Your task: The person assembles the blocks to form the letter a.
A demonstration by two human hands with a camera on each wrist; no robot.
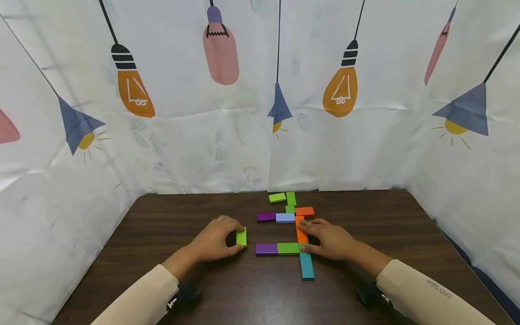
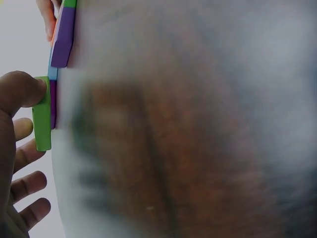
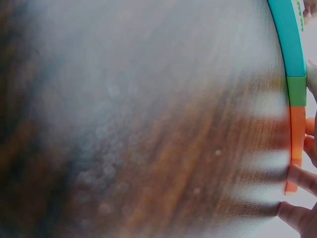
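Observation:
My left hand (image 1: 215, 240) pinches a lime-green block (image 1: 241, 237) between thumb and fingers, left of a flat arrangement of coloured blocks. The left wrist view also has this lime-green block (image 2: 42, 116) at the thumb tip. My right hand (image 1: 335, 240) rests at the arrangement's right side, fingers on an upright-running orange block (image 1: 300, 229) and thumb at a small green block (image 3: 296, 91). From there a teal block (image 1: 307, 267) runs toward me. A green block (image 1: 288, 249) and a purple block (image 1: 266, 249) extend leftward in a row.
Farther back lie a dark purple block (image 1: 266, 217), a light blue block (image 1: 285, 218) and another orange block (image 1: 304, 211). Several green blocks (image 1: 291, 198) lie near the far edge of the dark wooden table (image 1: 170, 216). A patterned white cloth (image 1: 183, 149) hangs behind.

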